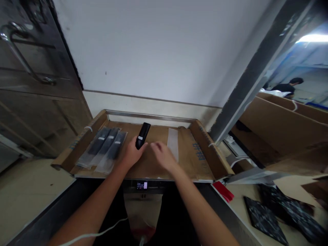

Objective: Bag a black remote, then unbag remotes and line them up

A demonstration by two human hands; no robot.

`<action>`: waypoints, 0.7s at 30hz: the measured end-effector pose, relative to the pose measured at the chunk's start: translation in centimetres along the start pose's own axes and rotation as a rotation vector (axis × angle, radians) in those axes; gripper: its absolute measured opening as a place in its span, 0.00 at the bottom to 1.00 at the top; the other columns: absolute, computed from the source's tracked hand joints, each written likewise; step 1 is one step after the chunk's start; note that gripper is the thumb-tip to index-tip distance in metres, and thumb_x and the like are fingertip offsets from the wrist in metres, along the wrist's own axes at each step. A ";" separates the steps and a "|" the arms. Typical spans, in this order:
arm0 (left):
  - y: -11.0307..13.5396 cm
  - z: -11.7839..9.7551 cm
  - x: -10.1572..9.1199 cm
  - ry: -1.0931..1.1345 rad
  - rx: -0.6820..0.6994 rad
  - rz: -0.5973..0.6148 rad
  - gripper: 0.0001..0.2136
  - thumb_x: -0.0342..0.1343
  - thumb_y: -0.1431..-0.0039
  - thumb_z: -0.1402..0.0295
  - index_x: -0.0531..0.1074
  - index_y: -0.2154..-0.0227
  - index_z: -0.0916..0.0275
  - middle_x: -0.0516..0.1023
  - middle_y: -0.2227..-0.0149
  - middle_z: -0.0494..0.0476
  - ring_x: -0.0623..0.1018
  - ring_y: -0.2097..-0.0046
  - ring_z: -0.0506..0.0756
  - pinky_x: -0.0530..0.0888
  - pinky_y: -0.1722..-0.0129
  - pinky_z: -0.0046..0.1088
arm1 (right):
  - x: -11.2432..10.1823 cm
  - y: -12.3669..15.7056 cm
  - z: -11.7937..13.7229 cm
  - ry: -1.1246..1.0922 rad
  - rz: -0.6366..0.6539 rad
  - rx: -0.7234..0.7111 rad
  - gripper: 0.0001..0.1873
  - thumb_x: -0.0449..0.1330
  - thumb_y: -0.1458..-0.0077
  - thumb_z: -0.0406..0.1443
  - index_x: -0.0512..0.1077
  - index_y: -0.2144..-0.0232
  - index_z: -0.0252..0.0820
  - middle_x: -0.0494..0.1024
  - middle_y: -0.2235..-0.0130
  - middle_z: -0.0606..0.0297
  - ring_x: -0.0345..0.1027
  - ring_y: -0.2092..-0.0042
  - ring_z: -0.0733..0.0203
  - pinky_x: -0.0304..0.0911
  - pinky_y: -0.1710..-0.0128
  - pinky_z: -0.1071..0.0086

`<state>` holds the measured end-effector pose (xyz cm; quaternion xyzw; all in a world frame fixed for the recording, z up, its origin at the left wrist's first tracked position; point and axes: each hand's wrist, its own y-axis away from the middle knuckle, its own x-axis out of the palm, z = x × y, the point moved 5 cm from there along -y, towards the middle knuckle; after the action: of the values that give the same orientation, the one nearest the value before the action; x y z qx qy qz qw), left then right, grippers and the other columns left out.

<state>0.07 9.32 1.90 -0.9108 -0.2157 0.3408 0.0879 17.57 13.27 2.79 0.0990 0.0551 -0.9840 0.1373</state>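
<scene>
Cardboard lines the shallow tray [202,150] in front of us, its brown flaps folded up at both sides and a metal rail running along the back edge. We grip a black remote-shaped device [142,135] in our left hand [133,153]: the fingers are wrapped round its lower end, so it stands tilted up and away from us, with its upper half clear above the knuckles and a small white label showing on its face just over the thumb. The device is thus in the hand, above the middle of the tray floor, not resting on the cardboard.

Our right hand [164,156] hovers just beside the left, a little nearer to us and to the right of the device. Its fingers are loosely spread and slightly blurred; it holds nothing and does not touch the device, though the fingertips come close to the left hand's knuckles.

To the left of the left hand, three bagged black devices [105,150] lie side by side in clear plastic sleeves, slanted across the tray floor, the nearest one just beside our wrist. To the right of the right hand an empty clear bag [173,141] lies flat on the cardboard, near but apart from the fingers.

Below the tray's front edge a small lit display [141,185] shows. At the far right, a red object [223,191] lies on the neighbouring table beside dark patterned sheets [266,218].
</scene>
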 end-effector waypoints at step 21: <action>-0.3 0.3 0.2 0.209 0.080 0.059 0.10 0.53 0.41 0.62 0.74 0.68 0.63 0.77 0.68 0.54 0.75 0.65 0.52 0.71 0.62 0.27 | -16.6 -1.5 -3.0 0.674 -0.451 0.258 0.26 0.69 0.54 0.39 0.69 0.53 0.39 0.79 0.67 0.59 0.75 0.67 0.55 0.70 0.64 0.64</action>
<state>-0.08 9.70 1.62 -0.9431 -0.1648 0.2549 0.1359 33.35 19.39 3.52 0.4172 -0.0063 -0.9008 -0.1203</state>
